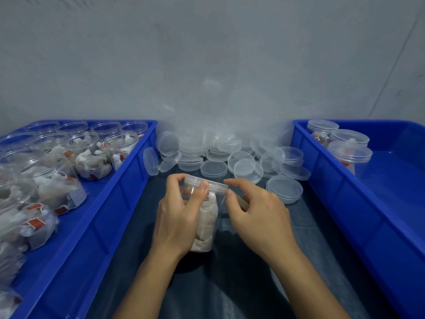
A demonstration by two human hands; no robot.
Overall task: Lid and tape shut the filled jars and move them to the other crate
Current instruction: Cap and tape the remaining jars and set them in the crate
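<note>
1. At the middle of the tabletop (310, 229), between the two crates, I see the left hand (181, 217) wrapped around the jar (204, 217), its thumb curled over the lid (205, 183) rim and its fingers (174, 180) hooked over the far side.
2. The right hand (259, 217) sits just beside the lid's right edge, fingertips pinched together there; whether they touch the rim or hold tape I cannot tell, though something tan shows under them.
3. The jar is clear plastic, tilted away from me, lid on, stuffed with pale white bagged contents.
4. Open dark cloth lies around both hands, a lane bounded by the crate walls on either side.
5. Beyond the hands a heap of loose lids (230, 155) spreads across the lane, touching and overlapping; the farther ones blur into a hazy clear bag against the wall.
6. The left crate (110, 210) holds many open filled jars (92, 157), packed close and cut off at the frame's left edge.
7. The right crate (345, 199) holds three lidded jars (349, 153) in its far corner, the rest bare blue floor, cut off at right.
</note>
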